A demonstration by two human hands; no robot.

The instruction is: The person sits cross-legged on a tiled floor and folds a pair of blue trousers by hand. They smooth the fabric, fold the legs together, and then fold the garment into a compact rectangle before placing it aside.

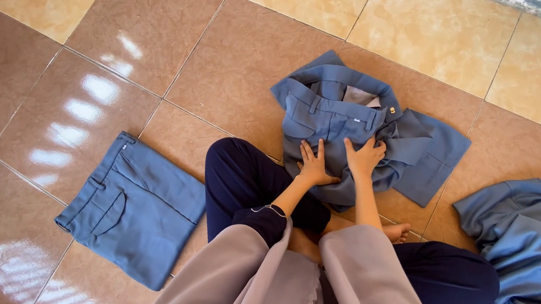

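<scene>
Glossy tan and brown floor tiles (147, 17); both hands, left hand (314, 165) and right hand (364, 156), press fingers spread on crumpled blue trousers (334, 115); folded trousers (135, 206) lower left, blue pile (538, 245) right.

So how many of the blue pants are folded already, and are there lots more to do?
One looks done: a folded pair of blue trousers lies flat on the floor tiles at the left. In hand is a rumpled pair in front of the crossed legs, with the left hand and right hand pressing on it. Left over: a loose heap of blue clothes at the right; how many pieces, I cannot tell.
</scene>
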